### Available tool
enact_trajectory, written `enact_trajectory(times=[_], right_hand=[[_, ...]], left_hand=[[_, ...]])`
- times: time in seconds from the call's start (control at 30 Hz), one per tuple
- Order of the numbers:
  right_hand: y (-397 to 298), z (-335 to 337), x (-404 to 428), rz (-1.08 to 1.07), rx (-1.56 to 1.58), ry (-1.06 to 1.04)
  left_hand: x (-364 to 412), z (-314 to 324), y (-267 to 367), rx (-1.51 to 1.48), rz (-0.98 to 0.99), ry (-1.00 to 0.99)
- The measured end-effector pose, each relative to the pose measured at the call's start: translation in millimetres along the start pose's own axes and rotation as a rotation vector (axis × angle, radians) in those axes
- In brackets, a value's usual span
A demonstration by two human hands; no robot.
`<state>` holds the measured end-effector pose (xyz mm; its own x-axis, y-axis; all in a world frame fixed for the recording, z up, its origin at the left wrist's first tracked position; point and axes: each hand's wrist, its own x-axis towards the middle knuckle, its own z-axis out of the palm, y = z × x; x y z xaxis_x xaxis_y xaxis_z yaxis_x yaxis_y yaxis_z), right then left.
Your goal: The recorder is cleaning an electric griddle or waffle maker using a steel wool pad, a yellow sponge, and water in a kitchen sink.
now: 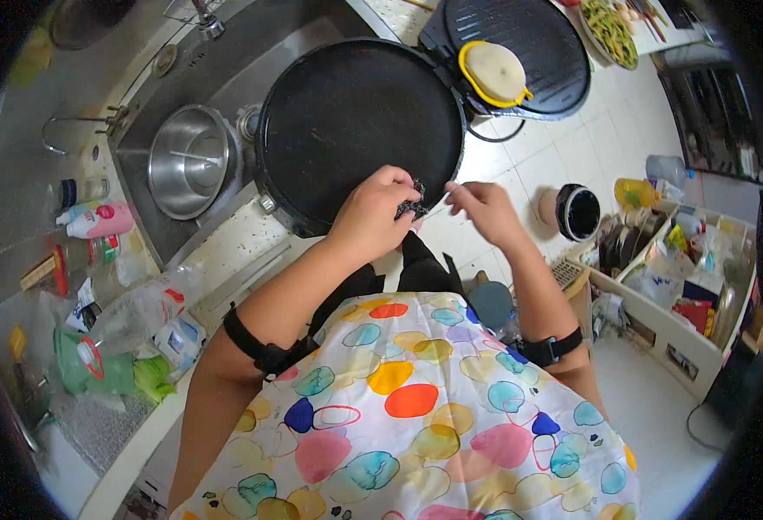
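Observation:
The fingers of my left hand [370,218] are closed on a dark, frizzy scouring pad [411,207], partly hidden by the hand. It is held over the near right rim of a large round black griddle plate [362,123]. Just to the right, outside that rim, is my right hand [487,211]. Its thumb and fingers come together, and a tiny pale spot shows at the tips; whether that is a held scrap or a fingertip cannot be told. The ribbed black plate [518,39] adjoins the griddle at upper right, bearing a beige scrubbing pad [497,70] with a yellow rim.
Behind the griddle is a steel sink [238,84] with a metal bowl [189,162]. Plastic bottles [105,220] and bags crowd the left counter. A bin [576,211] stands on the tiled floor at right, near an open drawer [654,312]. A plate of green food [609,32] is beyond.

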<state>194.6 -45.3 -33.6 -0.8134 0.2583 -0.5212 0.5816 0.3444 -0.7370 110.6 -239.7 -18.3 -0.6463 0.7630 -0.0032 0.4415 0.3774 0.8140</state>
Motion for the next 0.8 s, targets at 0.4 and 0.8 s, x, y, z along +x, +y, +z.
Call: enact_trajectory(times=[0.4,0.8], right_hand=[[4,72,-13,0.142,0.338,0.194],[-6,77,-5,0.315,0.574,0.197]], left_hand=[[0,16,0,0.221,-0.015,-0.160],[-8,18,-11,0.198,0.029,-0.097]])
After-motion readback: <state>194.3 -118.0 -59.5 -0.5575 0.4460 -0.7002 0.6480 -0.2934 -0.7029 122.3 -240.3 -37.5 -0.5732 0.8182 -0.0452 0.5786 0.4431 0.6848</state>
